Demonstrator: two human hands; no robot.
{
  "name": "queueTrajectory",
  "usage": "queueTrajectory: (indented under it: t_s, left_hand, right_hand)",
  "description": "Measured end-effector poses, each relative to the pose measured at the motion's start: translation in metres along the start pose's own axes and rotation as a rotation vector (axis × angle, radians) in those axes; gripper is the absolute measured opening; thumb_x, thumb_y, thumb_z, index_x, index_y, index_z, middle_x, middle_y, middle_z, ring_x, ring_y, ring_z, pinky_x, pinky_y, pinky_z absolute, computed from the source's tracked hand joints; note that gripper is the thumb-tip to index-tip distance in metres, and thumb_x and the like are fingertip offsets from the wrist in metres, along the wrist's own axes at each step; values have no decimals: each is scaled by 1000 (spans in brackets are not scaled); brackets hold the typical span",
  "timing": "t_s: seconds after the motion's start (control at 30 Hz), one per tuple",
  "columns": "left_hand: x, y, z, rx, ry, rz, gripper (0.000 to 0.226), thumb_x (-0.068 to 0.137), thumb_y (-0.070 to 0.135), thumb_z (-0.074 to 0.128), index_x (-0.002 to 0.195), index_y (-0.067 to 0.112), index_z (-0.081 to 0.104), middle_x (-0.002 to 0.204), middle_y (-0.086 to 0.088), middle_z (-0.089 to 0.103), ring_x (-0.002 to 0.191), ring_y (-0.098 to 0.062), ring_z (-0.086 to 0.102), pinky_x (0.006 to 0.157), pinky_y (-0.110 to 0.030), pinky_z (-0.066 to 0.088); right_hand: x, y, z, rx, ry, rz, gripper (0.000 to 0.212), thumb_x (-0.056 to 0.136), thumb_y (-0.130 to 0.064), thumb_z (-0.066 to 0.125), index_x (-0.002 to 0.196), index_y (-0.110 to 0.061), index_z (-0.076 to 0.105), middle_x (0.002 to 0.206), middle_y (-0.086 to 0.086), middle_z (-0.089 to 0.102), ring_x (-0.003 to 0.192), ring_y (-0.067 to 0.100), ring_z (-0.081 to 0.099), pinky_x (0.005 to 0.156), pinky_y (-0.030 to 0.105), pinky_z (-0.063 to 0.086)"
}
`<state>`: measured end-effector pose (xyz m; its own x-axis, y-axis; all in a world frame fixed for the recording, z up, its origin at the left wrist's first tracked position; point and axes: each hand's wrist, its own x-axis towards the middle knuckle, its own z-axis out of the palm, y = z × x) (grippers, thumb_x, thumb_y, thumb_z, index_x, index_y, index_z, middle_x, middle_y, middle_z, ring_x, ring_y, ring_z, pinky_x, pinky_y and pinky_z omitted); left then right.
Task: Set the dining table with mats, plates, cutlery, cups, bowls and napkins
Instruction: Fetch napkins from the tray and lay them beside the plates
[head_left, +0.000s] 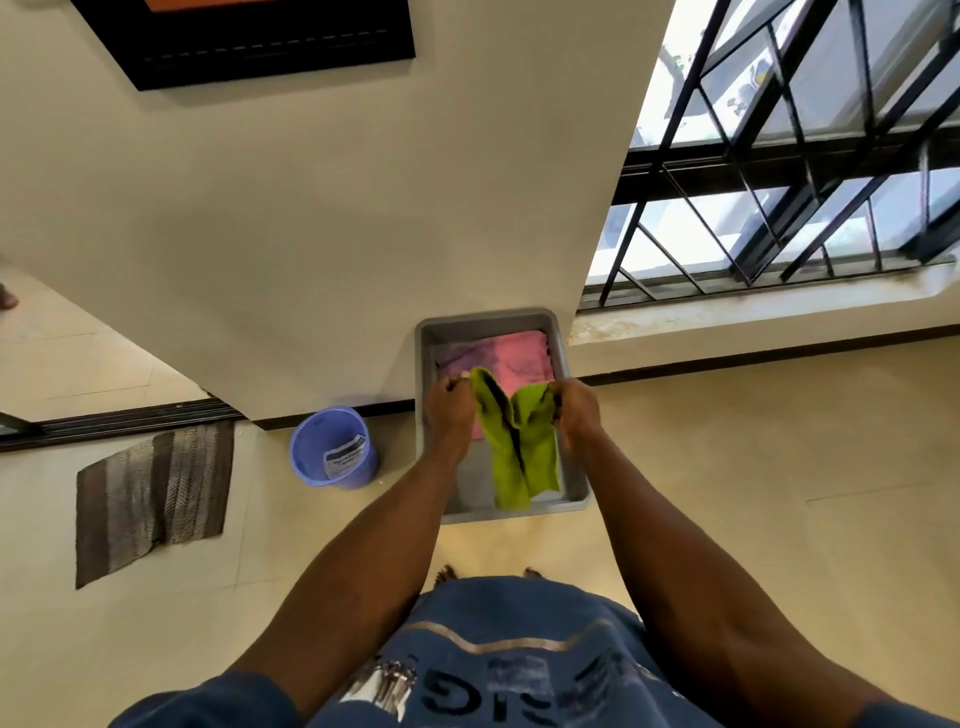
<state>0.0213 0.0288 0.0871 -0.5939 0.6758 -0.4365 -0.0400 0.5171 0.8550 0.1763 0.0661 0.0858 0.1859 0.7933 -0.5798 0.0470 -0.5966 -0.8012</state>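
Note:
A green cloth napkin (522, 447) hangs between my two hands above a grey plastic tub (570, 426) on the floor. My left hand (451, 410) pinches its upper left corner. My right hand (575, 408) grips the upper right corner. The cloth sags in the middle and drapes down toward the tub's near rim. Inside the tub, at its far end, lies a folded pink cloth (511, 358).
The tub stands against a cream wall corner. A blue bucket (335, 448) sits left of it, and a striped brown floor mat (153, 493) lies further left. A barred window (789, 156) fills the upper right. My feet and blue shirt show at the bottom.

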Motion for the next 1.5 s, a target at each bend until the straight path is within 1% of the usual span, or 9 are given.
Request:
queueTrajectory:
  t_s: [0.07, 0.23, 0.53, 0.7, 0.83, 0.97, 1.07, 1.2, 1.5]
  left_hand:
    - [11, 7, -7, -53, 108, -4, 25, 92, 15, 52, 69, 9, 61, 69, -11, 64, 65, -26, 58, 59, -30, 44]
    - [16, -5, -13, -35, -22, -295, 29, 92, 5, 46, 64, 1, 51, 50, -16, 52, 36, -21, 49, 43, -24, 43]
    - [5, -35, -6, -3, -137, -287, 24, 96, 0, 49, 73, 4, 56, 46, -4, 59, 33, -9, 55, 34, -19, 43]
    - [9, -52, 4, 16, -86, -329, 17, 90, 13, 54, 87, 0, 66, 66, -12, 64, 46, -19, 63, 43, -26, 49]
    - [-2, -35, 0, 92, 64, -54, 25, 87, 27, 65, 84, 2, 70, 76, -10, 65, 69, -23, 56, 64, -33, 46]
    - [9, -42, 8, 105, -8, -75, 22, 74, 28, 75, 84, 9, 76, 76, -14, 73, 70, -26, 69, 68, -38, 56]
    - [18, -57, 21, 115, -81, -175, 25, 69, 24, 78, 90, 9, 77, 77, -12, 73, 69, -24, 70, 70, -36, 60]
    - [-7, -37, 20, 191, -166, -52, 4, 78, 16, 71, 78, 18, 74, 72, -3, 70, 63, -16, 63, 64, -30, 54]
    - [-3, -41, 17, 80, -152, -32, 15, 77, 13, 77, 70, 25, 71, 78, -7, 73, 73, -24, 70, 75, -42, 61]
  right_hand:
    - [14, 2, -5, 157, 142, 123, 9, 84, -5, 54, 78, -4, 61, 72, 13, 58, 71, 28, 58, 57, 35, 48]
    - [15, 8, -11, 55, 259, 251, 22, 86, -4, 60, 107, 2, 64, 88, 13, 58, 84, 25, 56, 72, 31, 45]
    - [-3, 23, -9, 13, -11, 254, 33, 90, 5, 52, 124, 8, 54, 88, 8, 57, 75, 20, 58, 85, 39, 54]
    - [-4, 29, -1, 31, 164, 239, 30, 85, 2, 60, 113, 5, 65, 93, 18, 67, 82, 32, 67, 78, 41, 59]
    - [-19, 24, -1, -253, 246, -65, 25, 87, -8, 58, 106, -6, 73, 101, 14, 71, 97, 33, 66, 75, 31, 49]
    - [-18, 21, 6, -158, 176, -31, 6, 78, -10, 71, 79, -10, 65, 85, 15, 73, 69, 27, 71, 69, 40, 60]
    - [-21, 22, 14, -50, 59, 20, 22, 76, 0, 73, 63, -10, 59, 74, 18, 69, 64, 28, 67, 66, 41, 57]
    - [-22, 29, 22, -112, -80, -54, 19, 73, 5, 67, 62, -10, 70, 75, 19, 71, 72, 32, 68, 74, 50, 58]
    - [-34, 27, 25, -204, -60, -201, 17, 71, -3, 78, 62, -13, 69, 66, 7, 67, 64, 20, 60, 68, 42, 54]
